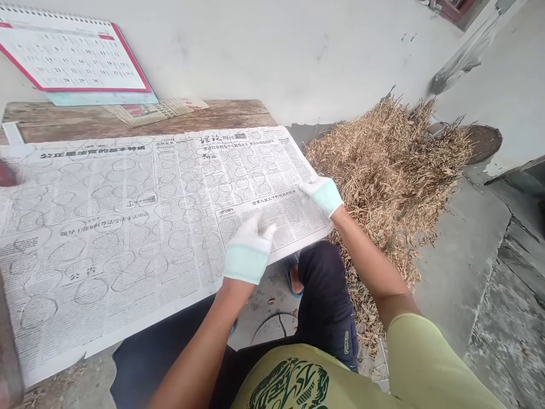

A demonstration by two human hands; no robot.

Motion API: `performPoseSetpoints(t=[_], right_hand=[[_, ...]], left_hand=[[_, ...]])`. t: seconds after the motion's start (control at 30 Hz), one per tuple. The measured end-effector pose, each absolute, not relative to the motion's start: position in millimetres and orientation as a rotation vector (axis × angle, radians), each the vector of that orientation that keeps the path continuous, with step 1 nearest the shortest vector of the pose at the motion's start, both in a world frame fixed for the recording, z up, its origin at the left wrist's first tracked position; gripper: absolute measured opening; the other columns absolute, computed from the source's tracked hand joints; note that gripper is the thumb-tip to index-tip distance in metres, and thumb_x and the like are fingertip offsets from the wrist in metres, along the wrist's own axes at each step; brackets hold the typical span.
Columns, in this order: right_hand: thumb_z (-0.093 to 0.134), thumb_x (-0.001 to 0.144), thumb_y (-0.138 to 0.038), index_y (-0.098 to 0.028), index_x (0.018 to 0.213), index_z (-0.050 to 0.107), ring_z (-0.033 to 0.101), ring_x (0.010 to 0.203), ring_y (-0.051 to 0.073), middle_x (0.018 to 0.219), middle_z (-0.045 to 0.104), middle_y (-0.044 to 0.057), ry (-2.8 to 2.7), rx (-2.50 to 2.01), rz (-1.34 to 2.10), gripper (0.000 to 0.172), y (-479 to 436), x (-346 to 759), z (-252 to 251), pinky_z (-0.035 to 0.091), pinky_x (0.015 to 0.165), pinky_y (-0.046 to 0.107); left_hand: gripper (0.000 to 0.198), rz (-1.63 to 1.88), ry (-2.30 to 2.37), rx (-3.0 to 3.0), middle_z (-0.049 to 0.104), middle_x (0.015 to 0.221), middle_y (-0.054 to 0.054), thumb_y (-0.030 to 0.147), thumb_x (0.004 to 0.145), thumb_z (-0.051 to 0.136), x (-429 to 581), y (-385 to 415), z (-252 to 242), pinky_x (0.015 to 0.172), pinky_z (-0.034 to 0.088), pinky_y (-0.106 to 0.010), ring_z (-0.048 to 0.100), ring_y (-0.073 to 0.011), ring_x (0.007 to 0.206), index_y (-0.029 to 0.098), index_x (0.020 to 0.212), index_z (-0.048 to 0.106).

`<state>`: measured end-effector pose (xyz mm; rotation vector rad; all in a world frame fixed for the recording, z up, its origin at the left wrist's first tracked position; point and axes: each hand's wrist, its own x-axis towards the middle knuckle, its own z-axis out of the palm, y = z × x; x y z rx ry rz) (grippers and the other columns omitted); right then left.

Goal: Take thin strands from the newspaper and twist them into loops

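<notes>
A large newspaper sheet printed with Chinese text, upside down to me, covers most of the wooden table. Rows of rounded pencil-like outlines are drawn across it. Both hands wear white knit gloves with pale green cuffs. My left hand is over the front part of the sheet, thumb and fingers apart, holding nothing. Whether its fingertips touch the paper is unclear. At the sheet's right edge, my right hand has its fingers closed over the border of the paper; its underside is hidden.
A desk calendar stands at the back left of the wooden table, near a folded printed paper. A dark red object shows at the left edge. Dry stalks are heaped on the floor to the right.
</notes>
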<state>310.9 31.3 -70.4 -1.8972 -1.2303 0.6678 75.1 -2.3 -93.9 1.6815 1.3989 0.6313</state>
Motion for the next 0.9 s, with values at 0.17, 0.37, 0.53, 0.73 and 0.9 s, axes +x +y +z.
performPoseSetpoints(t=[0.17,0.37,0.53,0.73,0.9], right_hand=[[0.065,0.088,-0.024,-0.018,0.068,0.070,0.070,0.062,0.013,0.061,0.073,0.000,-1.140,-1.828,0.736,0.021,18,310,-76,0.052,0.068,0.022],[0.065,0.092,-0.024,-0.016,0.075,0.071,0.065,0.052,0.010,0.069,0.076,0.002,-1.086,-1.757,0.864,0.020,20,307,-87,0.043,0.051,0.020],[0.061,0.098,-0.027,-0.016,0.080,0.074,0.067,0.061,0.012,0.068,0.074,0.000,-1.174,-1.881,0.773,0.025,15,306,-84,0.047,0.061,0.022],[0.067,0.101,-0.044,-0.017,0.102,0.080,0.074,0.098,0.022,0.102,0.082,0.007,-1.379,-2.119,0.313,0.029,-29,289,-81,0.051,0.090,0.030],[0.068,0.098,-0.056,-0.021,0.104,0.082,0.074,0.097,0.023,0.103,0.082,0.007,-1.611,-2.255,0.494,0.037,-47,272,-96,0.050,0.084,0.030]], left_hand=[[0.062,0.653,1.378,1.683,0.060,0.159,-0.013,0.039,0.095,0.068,98,7,-90,0.123,0.042,-0.047,0.063,-0.0321,0.138,0.022,0.154,0.058],[0.039,0.654,1.262,1.550,0.077,0.134,-0.010,0.041,0.096,0.064,118,13,-101,0.117,0.047,-0.043,0.068,-0.0289,0.131,0.023,0.129,0.077],[0.033,0.678,1.262,1.412,0.084,0.101,-0.007,0.044,0.094,0.063,124,13,-109,0.101,0.055,-0.039,0.077,-0.0264,0.104,0.021,0.108,0.082],[0.028,0.724,1.294,1.357,0.085,0.102,-0.006,0.043,0.093,0.065,125,15,-110,0.102,0.055,-0.039,0.077,-0.0259,0.104,0.022,0.101,0.083],[0.025,0.733,1.312,1.413,0.085,0.105,-0.005,0.043,0.092,0.067,127,10,-109,0.109,0.052,-0.041,0.076,-0.0264,0.110,0.024,0.097,0.084]])
